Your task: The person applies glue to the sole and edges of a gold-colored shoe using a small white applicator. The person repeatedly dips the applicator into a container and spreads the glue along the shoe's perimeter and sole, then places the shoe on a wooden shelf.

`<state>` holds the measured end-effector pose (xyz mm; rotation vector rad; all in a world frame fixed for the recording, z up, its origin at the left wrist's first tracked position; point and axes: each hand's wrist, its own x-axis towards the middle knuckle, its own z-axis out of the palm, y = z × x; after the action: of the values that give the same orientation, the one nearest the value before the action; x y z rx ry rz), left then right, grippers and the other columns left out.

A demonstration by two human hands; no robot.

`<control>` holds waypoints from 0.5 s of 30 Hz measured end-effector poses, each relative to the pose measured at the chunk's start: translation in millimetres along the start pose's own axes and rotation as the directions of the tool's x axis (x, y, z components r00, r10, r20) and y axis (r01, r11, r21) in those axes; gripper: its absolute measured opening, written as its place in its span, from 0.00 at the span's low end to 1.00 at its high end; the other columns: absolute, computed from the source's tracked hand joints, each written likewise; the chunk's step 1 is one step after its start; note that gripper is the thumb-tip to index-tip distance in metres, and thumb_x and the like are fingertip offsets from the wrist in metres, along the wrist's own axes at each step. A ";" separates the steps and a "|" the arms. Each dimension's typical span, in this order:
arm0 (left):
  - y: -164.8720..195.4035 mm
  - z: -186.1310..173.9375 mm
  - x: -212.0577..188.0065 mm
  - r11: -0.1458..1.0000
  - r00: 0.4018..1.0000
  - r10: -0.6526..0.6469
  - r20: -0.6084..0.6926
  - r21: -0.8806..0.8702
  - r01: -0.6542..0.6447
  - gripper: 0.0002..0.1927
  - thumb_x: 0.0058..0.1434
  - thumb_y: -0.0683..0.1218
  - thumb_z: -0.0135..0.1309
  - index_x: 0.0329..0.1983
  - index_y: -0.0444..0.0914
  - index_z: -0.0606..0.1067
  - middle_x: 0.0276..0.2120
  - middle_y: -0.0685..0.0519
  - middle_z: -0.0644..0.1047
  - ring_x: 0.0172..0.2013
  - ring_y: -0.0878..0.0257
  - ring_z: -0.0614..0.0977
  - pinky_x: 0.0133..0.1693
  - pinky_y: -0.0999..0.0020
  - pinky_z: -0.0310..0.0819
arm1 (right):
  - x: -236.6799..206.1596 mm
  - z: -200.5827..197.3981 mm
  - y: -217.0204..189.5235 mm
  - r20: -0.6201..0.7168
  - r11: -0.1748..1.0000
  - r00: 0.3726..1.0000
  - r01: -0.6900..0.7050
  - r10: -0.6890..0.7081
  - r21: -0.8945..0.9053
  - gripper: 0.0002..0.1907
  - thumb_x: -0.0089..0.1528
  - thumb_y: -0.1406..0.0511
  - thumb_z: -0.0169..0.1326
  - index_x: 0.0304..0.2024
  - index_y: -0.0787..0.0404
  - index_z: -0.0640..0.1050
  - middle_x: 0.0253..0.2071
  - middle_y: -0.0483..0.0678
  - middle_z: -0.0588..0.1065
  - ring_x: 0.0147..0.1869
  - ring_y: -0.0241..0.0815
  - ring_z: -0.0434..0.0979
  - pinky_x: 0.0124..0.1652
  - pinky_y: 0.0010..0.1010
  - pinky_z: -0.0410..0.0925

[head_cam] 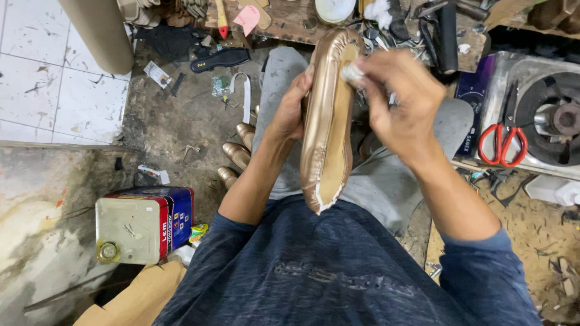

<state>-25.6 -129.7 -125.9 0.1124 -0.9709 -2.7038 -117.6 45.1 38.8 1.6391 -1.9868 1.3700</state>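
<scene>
A shiny bronze-coloured shoe upper on a last (326, 121) stands almost upright over my lap, sole side toward me, its tan bottom showing. My left hand (290, 111) grips it from the left side. My right hand (402, 99) is closed around a small whitish wad (351, 72) and presses it against the upper right edge of the shoe near the toe. I sit with grey trousers and a dark blue long-sleeved top.
Several more bronze shoes (237, 154) lie on the floor by my left knee. A rectangular tin can (145, 223) stands at lower left. Red-handled scissors (501, 145) rest on a metal machine (544, 115) at right. A cluttered workbench (290, 21) runs along the top.
</scene>
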 end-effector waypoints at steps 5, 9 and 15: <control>16.4 -16.4 9.4 0.989 0.995 0.073 -0.066 -0.125 -0.080 0.33 0.74 0.63 0.44 0.65 0.31 0.69 0.45 0.37 0.80 0.38 0.53 0.85 0.40 0.59 0.84 | -41.2 7.4 -36.7 0.179 0.983 0.977 0.086 -0.115 0.164 0.11 0.55 0.80 0.57 0.41 0.72 0.79 0.44 0.58 0.79 0.48 0.50 0.81 0.47 0.36 0.76; 30.0 -21.2 9.7 0.956 0.985 0.038 -0.169 -0.279 -0.085 0.31 0.75 0.63 0.42 0.63 0.31 0.70 0.45 0.39 0.80 0.39 0.51 0.85 0.41 0.57 0.85 | -66.9 0.2 -25.8 0.134 0.971 0.989 -0.093 0.064 0.220 0.08 0.60 0.76 0.59 0.42 0.70 0.80 0.44 0.53 0.79 0.46 0.42 0.81 0.44 0.30 0.75; -0.3 4.6 -3.0 0.908 0.952 0.102 -0.289 -0.364 -0.208 0.30 0.72 0.64 0.40 0.66 0.39 0.68 0.55 0.48 0.78 0.54 0.54 0.81 0.57 0.52 0.78 | -66.0 31.6 80.4 -0.275 0.597 0.660 -0.327 0.699 0.732 0.14 0.70 0.67 0.61 0.56 0.67 0.77 0.46 0.46 0.79 0.44 0.35 0.77 0.47 0.28 0.73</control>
<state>-23.5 -125.8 -122.6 0.2934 -0.3357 -2.5864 -151.9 59.5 -63.3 0.5665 -1.7979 2.6165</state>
